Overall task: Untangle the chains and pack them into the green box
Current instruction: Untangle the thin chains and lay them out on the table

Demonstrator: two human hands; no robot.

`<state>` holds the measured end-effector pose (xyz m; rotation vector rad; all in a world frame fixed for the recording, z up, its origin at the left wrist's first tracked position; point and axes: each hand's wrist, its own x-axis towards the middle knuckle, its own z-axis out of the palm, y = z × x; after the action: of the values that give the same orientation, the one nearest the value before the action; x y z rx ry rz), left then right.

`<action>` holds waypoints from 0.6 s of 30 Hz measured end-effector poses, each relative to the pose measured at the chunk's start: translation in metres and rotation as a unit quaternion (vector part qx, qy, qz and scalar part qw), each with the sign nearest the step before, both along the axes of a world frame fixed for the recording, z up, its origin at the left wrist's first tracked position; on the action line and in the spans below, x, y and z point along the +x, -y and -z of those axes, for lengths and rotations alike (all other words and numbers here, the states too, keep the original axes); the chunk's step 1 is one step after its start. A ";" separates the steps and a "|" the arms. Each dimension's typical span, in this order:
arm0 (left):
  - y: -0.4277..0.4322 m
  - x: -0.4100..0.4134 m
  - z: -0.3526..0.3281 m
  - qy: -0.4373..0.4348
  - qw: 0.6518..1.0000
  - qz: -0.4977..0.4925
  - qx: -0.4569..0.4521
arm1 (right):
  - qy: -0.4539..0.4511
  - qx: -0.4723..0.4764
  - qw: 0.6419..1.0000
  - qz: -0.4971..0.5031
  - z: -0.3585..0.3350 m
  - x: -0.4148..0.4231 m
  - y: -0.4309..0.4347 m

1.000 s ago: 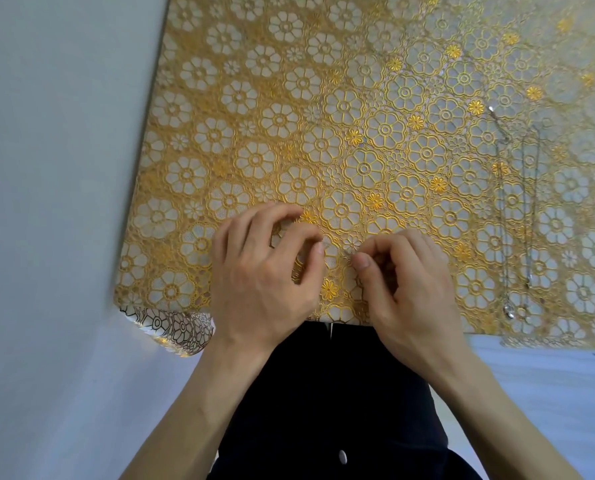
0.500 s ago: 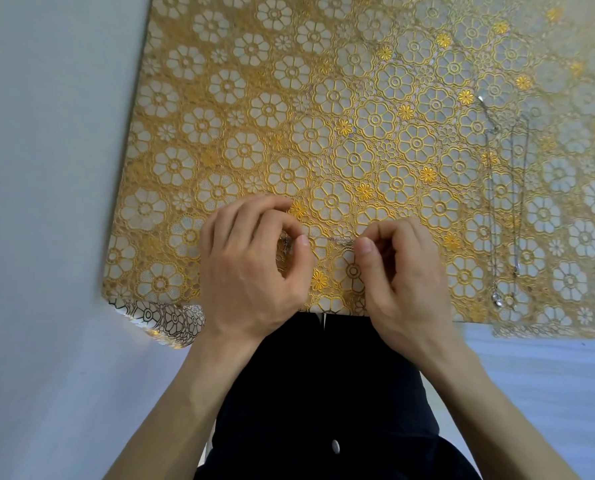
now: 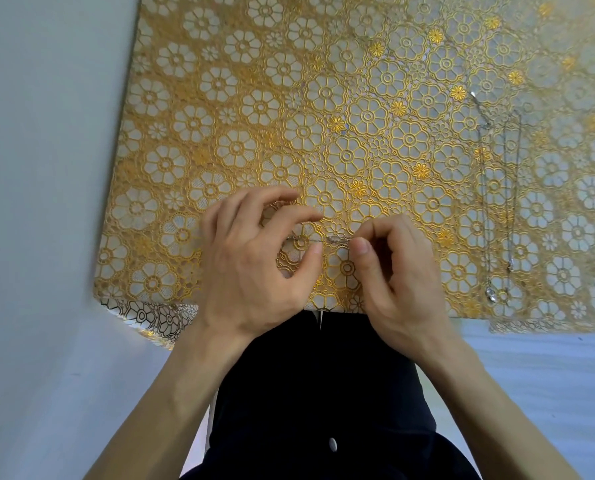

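Observation:
A thin silver tangled chain (image 3: 330, 239) is stretched between my two hands just above the near table edge. My left hand (image 3: 254, 265) pinches its left end between thumb and fingers, the other fingers spread. My right hand (image 3: 396, 268) pinches the right end, with a small knot close to its thumb. Two more silver chains (image 3: 496, 202) lie stretched out lengthwise at the right, with small pendants at their near ends. No green box is in view.
The table (image 3: 219, 98) wears a gold and white floral lace cloth, whose corner hangs over the near left edge. A pale wall runs along the left. My dark clothing fills the space below the table edge.
My hands have drawn a little apart, so the chain between them is now pulled out into a short taut line. My left fingers have spread open somewhat.

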<state>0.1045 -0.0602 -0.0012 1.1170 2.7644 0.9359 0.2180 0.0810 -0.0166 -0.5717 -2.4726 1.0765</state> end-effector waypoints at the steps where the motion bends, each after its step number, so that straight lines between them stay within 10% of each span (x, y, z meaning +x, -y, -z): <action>1: -0.003 0.000 0.000 0.006 1.000 0.021 0.007 | 0.001 -0.004 1.000 -0.003 0.000 0.000 -0.001; 18: -0.006 -0.004 0.000 0.137 0.984 0.032 0.110 | 0.038 -0.106 0.993 -0.016 -0.012 0.000 -0.007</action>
<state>0.1006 -0.0540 -0.0010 1.0051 2.4395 1.3026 0.2185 0.0876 -0.0043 -0.6473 -2.4551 1.3656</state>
